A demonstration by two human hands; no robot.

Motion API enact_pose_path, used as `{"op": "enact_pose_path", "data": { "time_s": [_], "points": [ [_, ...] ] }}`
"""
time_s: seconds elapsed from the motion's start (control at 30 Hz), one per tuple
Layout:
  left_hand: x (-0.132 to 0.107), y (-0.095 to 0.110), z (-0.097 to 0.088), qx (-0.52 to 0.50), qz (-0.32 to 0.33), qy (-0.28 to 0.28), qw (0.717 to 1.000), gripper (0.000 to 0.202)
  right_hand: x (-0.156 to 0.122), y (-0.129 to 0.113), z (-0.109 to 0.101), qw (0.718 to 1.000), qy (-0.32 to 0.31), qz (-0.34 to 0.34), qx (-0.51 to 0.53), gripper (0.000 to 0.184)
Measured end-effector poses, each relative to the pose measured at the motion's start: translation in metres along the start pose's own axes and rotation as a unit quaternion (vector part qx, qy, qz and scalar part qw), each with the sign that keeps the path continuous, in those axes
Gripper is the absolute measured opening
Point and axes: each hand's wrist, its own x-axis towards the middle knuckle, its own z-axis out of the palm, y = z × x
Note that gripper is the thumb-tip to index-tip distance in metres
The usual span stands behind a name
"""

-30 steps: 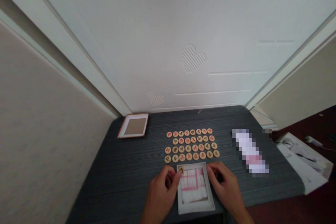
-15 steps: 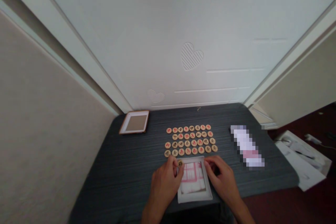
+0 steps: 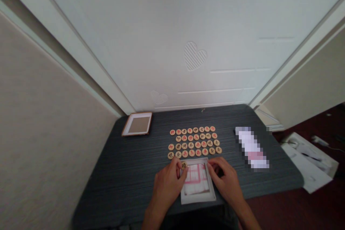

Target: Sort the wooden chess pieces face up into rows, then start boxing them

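A round wooden xiangqi piece (image 3: 184,165) with a dark character is pinched between the thumb and finger of my left hand (image 3: 168,183). That piece is at the upper left corner of a shallow white box (image 3: 198,199). Folded white sheeting with pink lines (image 3: 194,188) lies inside the box. My right hand (image 3: 223,178) is closed at the box's upper right corner, thumb and finger gripping its rim. Just beyond the box lie rows of xiangqi pieces (image 3: 191,145), some marked in red and some in black, with a gap at the left of the second row.
A box lid (image 3: 138,124), brown-edged and white inside, rests at the table's back left. On the right lies a pixelated pale item (image 3: 252,147). The dark table (image 3: 121,179) meets a white panel (image 3: 161,43) behind. An open white box (image 3: 309,161) sits on the floor at right.
The whole view has shifted slightly. Both hands keep their places at the box, and the piece in my left hand looks a little more face-up.
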Motion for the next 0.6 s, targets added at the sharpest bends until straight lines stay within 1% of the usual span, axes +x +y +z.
{"op": "enact_pose_path", "data": {
  "time_s": [0.17, 0.33, 0.4, 0.47, 0.53, 0.6],
  "points": [
    [0.000, -0.002, 0.001, -0.004, 0.006, 0.001, 1.000, 0.012, 0.000, 0.001, 0.000, 1.000, -0.008, 0.001, -0.005, 0.023],
    [-0.001, -0.006, -0.004, -0.044, 0.024, 0.013, 0.999, 0.019, 0.000, -0.001, 0.000, 1.000, -0.003, -0.004, -0.005, 0.021],
    [0.002, -0.008, -0.011, -0.070, 0.023, 0.030, 0.997, 0.021, 0.000, -0.001, 0.000, 1.000, 0.000, -0.005, -0.004, 0.021],
    [0.008, -0.008, -0.022, -0.097, 0.028, 0.059, 0.993, 0.022, -0.001, -0.001, 0.000, 1.000, 0.002, -0.003, -0.005, 0.021],
    [0.018, -0.006, -0.036, -0.112, 0.048, 0.094, 0.988, 0.023, -0.001, -0.002, -0.001, 1.000, 0.002, 0.004, -0.007, 0.020],
    [0.033, -0.001, -0.051, -0.107, 0.080, 0.127, 0.983, 0.022, -0.001, -0.002, -0.001, 1.000, 0.002, 0.013, -0.008, 0.019]
  ]
}}
